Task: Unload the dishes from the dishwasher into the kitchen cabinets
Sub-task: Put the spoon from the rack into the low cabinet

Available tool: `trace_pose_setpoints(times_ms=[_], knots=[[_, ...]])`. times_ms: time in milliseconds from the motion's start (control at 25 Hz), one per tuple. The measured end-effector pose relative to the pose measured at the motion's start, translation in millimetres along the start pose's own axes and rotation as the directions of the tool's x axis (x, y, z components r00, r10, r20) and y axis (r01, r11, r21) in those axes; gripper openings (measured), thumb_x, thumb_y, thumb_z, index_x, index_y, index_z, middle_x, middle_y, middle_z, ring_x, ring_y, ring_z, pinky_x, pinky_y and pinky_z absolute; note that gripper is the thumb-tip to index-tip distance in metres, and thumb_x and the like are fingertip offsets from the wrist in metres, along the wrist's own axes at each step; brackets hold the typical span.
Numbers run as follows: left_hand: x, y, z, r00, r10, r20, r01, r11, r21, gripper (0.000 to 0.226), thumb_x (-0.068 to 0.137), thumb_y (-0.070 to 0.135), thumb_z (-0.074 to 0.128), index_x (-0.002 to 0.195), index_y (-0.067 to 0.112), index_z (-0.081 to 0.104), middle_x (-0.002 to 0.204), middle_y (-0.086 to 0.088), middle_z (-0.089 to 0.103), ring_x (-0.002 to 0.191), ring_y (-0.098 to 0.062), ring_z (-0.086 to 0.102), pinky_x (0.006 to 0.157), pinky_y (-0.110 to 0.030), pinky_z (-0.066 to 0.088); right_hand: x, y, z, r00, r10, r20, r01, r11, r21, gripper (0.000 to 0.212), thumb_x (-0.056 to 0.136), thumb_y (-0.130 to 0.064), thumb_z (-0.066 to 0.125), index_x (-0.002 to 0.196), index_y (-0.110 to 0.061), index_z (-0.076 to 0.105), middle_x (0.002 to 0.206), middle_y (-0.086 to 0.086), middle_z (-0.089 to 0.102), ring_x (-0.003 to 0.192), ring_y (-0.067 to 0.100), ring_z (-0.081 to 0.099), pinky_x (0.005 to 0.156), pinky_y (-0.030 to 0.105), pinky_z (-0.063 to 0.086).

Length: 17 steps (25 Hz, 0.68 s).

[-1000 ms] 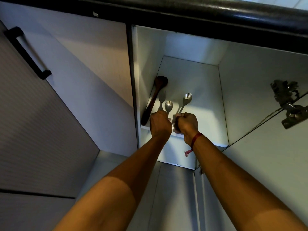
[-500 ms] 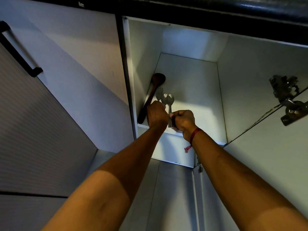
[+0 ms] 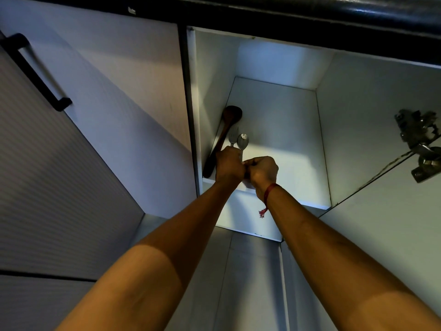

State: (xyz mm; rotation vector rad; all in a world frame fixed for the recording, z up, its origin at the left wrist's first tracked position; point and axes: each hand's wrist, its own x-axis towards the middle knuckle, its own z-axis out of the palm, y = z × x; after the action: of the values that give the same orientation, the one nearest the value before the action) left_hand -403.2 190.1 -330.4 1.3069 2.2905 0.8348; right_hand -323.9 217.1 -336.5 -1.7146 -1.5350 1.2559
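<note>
We note the left hand (image 3: 229, 164) clenched on the handles of a fork (image 3: 233, 137) and a spoon (image 3: 242, 141), whose heads stand just above the fist at 12 o'clock. The right hand (image 3: 262, 172) is closed into a fist touching the left at 3 o'clock; we cannot tell what it grips. A wooden spoon (image 3: 224, 136) leans at 11 o'clock against the open cabinet's (image 3: 281, 120) left wall. A hinge (image 3: 420, 144) sits at 3 o'clock.
</note>
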Motion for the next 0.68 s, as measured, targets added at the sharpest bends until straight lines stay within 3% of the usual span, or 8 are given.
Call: trace_pose_setpoints(times_ms=[200,280,360,440,520,600,680], knots=[[-10,-3,-1,0.999,0.004,-0.034,-0.005,0.999,-0.054,0.018,0.091,0.009,0.063,0.105,-0.002,0.065,0.104,-0.016,0.069,0.097,-0.028,0.067,0.089,-0.034,0.053,-13,-1,-2,1.000,-0.023,0.005,0.023,0.999,0.042,0.021,0.081,0.005,0.063,0.071,-0.012,0.072,0.078,0.011,0.072,0.069,0.030,0.070,0.064,0.042,0.061],[-19,-4,-3,0.999,0.024,-0.046,-0.027,0.996,-0.080,0.018,0.092,0.006,0.061,0.107,-0.001,0.064,0.102,-0.017,0.069,0.096,-0.028,0.067,0.087,-0.032,0.053,-20,0,-4,0.996,-0.084,0.000,0.084,0.995,0.048,0.020,0.087,0.002,0.058,0.082,-0.011,0.073,0.085,0.009,0.072,0.075,0.030,0.070,0.073,0.043,0.061],[-32,-8,-1,0.992,0.094,-0.081,-0.100,0.993,-0.070,0.027,0.092,0.005,0.060,0.118,0.000,0.062,0.107,-0.017,0.069,0.098,-0.029,0.067,0.089,-0.033,0.053,-30,5,-7,0.977,-0.211,-0.026,0.207,0.972,-0.108,0.021,0.091,-0.003,0.056,0.104,-0.009,0.071,0.105,0.008,0.071,0.096,0.029,0.067,0.090,0.036,0.054],[-49,-21,7,0.959,0.233,-0.160,-0.236,0.972,-0.004,0.034,0.088,0.007,0.066,0.121,0.002,0.063,0.109,-0.016,0.070,0.098,-0.029,0.068,0.087,-0.037,0.056,-44,16,-9,0.929,-0.369,-0.039,0.341,0.890,-0.303,0.029,0.092,-0.008,0.057,0.119,-0.010,0.064,0.120,0.009,0.065,0.111,0.028,0.059,0.094,0.031,0.046],[-67,-38,18,0.922,0.318,-0.219,-0.317,0.948,0.039,0.040,0.082,0.008,0.074,0.121,0.004,0.064,0.113,-0.015,0.069,0.103,-0.029,0.067,0.087,-0.037,0.055,-61,34,-10,0.864,-0.503,-0.011,0.449,0.781,-0.434,0.035,0.091,-0.011,0.058,0.127,-0.010,0.058,0.124,0.011,0.060,0.115,0.030,0.053,0.092,0.033,0.045],[-88,-57,29,0.873,0.409,-0.266,-0.406,0.911,0.069,0.050,0.080,0.009,0.075,0.128,0.002,0.059,0.126,-0.017,0.062,0.118,-0.031,0.060,0.097,-0.040,0.050,-79,56,-9,0.808,-0.588,0.018,0.514,0.691,-0.509,0.041,0.092,-0.017,0.058,0.132,-0.008,0.054,0.126,0.014,0.058,0.117,0.032,0.050,0.093,0.038,0.045],[-111,-71,33,0.878,0.422,-0.228,-0.433,0.901,0.002,0.064,0.084,0.027,0.070,0.138,0.002,0.047,0.141,-0.014,0.050,0.131,-0.027,0.048,0.108,-0.038,0.041,-93,77,-6,0.789,-0.613,0.042,0.524,0.636,-0.567,0.050,0.094,-0.032,0.051,0.138,-0.009,0.049,0.136,0.016,0.052,0.127,0.035,0.045,0.101,0.045,0.041]])
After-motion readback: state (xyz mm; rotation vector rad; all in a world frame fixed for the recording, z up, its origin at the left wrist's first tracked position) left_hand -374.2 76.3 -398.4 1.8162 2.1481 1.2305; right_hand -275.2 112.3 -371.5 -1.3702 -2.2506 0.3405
